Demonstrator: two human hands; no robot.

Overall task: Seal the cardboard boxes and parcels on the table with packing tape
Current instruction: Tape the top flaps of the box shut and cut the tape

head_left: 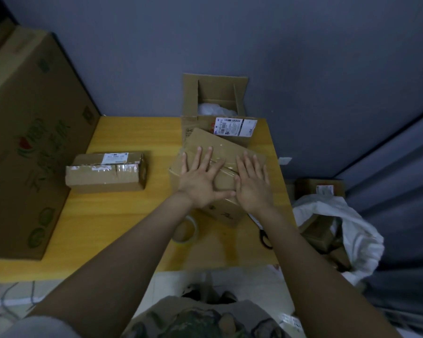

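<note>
Cardboard is filling most of the view. A large printed carton (29, 142) is standing along the left edge of the yellow table (122, 215). At the back, an open box (215, 101) with a shipping label is waiting unsealed. In front of it, turned at an angle, the box being sealed (205, 140) is sitting mid-table, and a taped parcel (105, 174) is lying well to its left.

The left hand (200, 181) and right hand (253, 184) are both spread flat, pressing side by side on the clear tape (224, 164) over the top seam.

The tape roll (186, 230) is lying under the left forearm, and scissors (264, 235) are lying near the right edge.

Uneven pressing is probably risking creases or trapped air, so the strip may lift. A withdrawing forearm could also be nudging the roll or scissors off the table.
</note>
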